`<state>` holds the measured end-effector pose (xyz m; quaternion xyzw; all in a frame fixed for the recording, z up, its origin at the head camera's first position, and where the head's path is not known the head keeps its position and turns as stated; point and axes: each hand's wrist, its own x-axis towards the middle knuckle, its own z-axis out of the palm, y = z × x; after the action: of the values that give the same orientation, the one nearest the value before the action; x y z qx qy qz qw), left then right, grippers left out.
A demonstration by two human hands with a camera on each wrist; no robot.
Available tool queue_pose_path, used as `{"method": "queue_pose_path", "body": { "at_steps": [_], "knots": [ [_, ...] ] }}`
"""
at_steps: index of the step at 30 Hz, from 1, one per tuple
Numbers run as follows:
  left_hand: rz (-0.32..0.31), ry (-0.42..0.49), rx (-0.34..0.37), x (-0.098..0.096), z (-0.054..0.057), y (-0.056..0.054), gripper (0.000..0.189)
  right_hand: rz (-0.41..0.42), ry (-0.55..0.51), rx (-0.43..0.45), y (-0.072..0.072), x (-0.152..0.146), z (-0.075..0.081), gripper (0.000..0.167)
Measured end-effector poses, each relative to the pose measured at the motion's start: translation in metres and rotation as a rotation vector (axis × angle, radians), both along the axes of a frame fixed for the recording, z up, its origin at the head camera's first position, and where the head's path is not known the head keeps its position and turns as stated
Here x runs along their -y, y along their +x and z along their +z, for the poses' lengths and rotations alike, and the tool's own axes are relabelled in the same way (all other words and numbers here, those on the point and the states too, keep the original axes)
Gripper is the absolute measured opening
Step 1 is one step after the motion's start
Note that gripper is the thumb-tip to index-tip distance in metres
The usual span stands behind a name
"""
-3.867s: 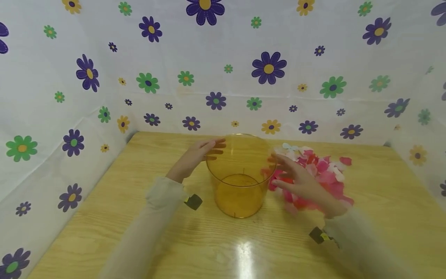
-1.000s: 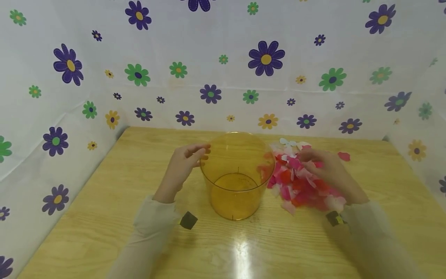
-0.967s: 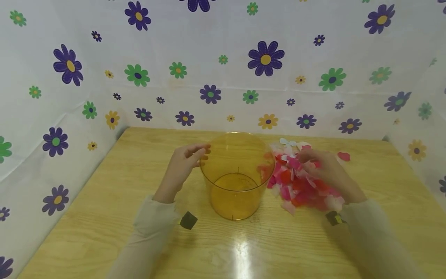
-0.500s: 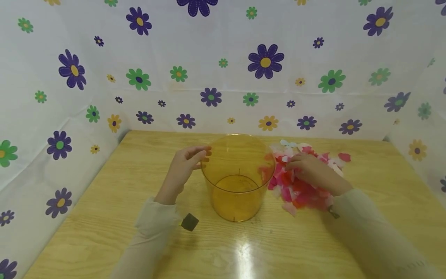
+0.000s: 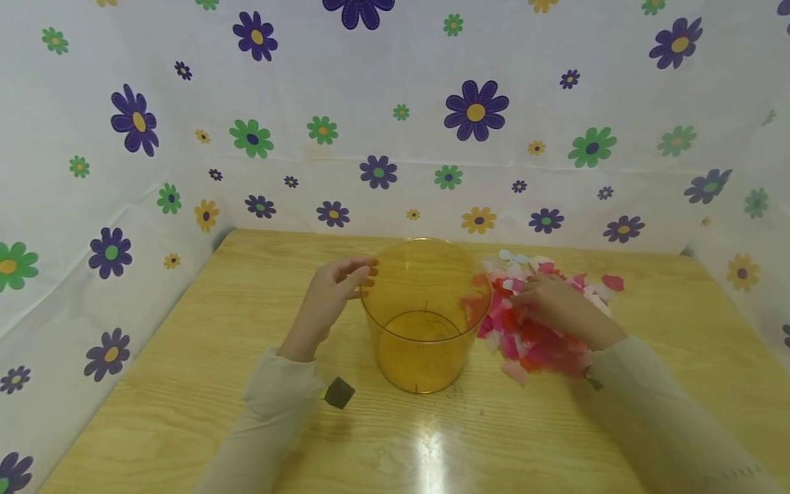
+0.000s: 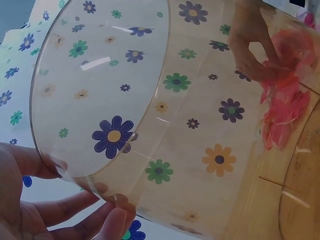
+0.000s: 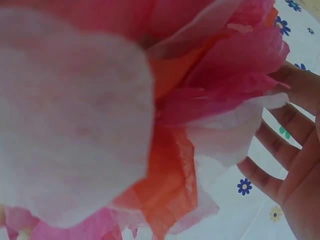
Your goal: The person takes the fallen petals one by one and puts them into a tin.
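Note:
A large see-through amber plastic bucket (image 5: 426,363) stands upright on the table. My left hand (image 5: 326,302) touches the left side of its rim, fingertips against the outer wall in the left wrist view. Right of the bucket lies a heap of pink, red and white artificial petals (image 5: 518,346). My right hand (image 5: 558,309) reaches into the heap. In the left wrist view, the right thumb and fingers (image 6: 250,65) close together on petals. Large petals (image 7: 175,180) fill the right wrist view, beside spread fingers (image 7: 295,155); they hide the right thumb there.
The wooden table (image 5: 234,343) carries the bucket and petals. A flower-print cloth (image 5: 296,89) walls it at the back and sides. One pink petal (image 5: 613,282) lies apart to the right. A light-blue bow-shaped piece (image 5: 513,256) lies behind the heap.
From above the heap's right side, my right hand has moved left and down into the petals. The left hand stays at the bucket's rim, its fingers more bent than in the oldest frame.

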<state>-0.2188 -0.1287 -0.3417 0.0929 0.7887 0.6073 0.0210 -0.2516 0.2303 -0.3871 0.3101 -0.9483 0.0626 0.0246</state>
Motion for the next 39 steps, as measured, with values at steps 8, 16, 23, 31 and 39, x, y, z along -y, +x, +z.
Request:
{"method": "queue_pose_path", "body": {
  "at_steps": [8,16,23,31,39],
  "knots": [
    [0.016,-0.059,-0.043,-0.001,-0.001,0.000,0.034,-0.183,-0.150,0.216,0.008,-0.001,0.010,0.018],
    [0.006,-0.096,-0.065,-0.002,-0.001,-0.001,0.034,-0.113,-0.355,0.024,0.010,0.003,0.054,0.016],
    [0.013,-0.096,-0.068,-0.001,0.001,-0.001,0.034,0.107,-0.445,-0.186,0.010,0.043,0.103,0.012],
    [0.009,-0.078,-0.059,-0.001,0.003,0.000,0.034,0.258,-0.372,-0.015,0.010,0.090,0.099,0.009],
    [0.006,-0.063,-0.057,0.000,0.004,0.004,0.033,0.293,-0.312,0.078,0.017,0.102,0.097,0.014]
  ]
}}
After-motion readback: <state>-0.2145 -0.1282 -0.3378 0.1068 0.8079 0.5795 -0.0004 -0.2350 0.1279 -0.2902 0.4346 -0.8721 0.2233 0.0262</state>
